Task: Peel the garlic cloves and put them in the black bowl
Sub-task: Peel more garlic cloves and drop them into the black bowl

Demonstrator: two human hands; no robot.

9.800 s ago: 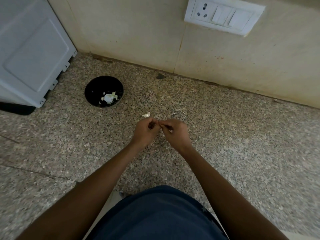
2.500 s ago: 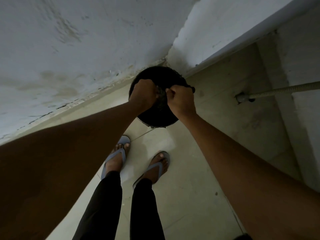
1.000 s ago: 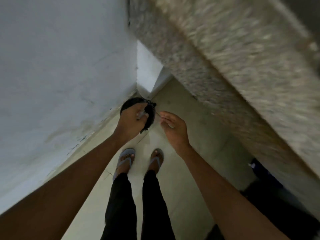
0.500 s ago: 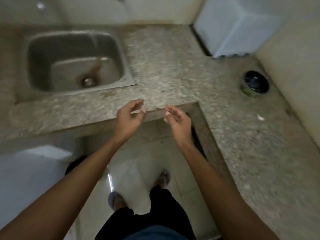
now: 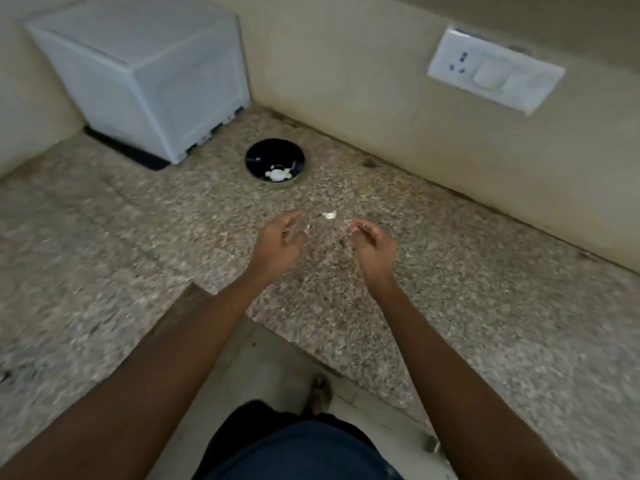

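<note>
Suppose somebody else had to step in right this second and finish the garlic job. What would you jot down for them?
Left hand: open, holding nothing.
Right hand: fingers loosely curled, holding nothing.
Black bowl: on the granite counter near the white box, with pale garlic pieces inside.
One small pale bit lies on the counter just beyond the hands; clove or skin, unclear.
Left: check that bit, peel it if it is a clove, and drop it in the bowl.

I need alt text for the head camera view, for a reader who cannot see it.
Two bare hands, left hand and right hand, hover open and apart over a speckled granite counter, near a small white garlic piece. Beyond sits a black bowl holding white garlic, beside a white box.
</note>
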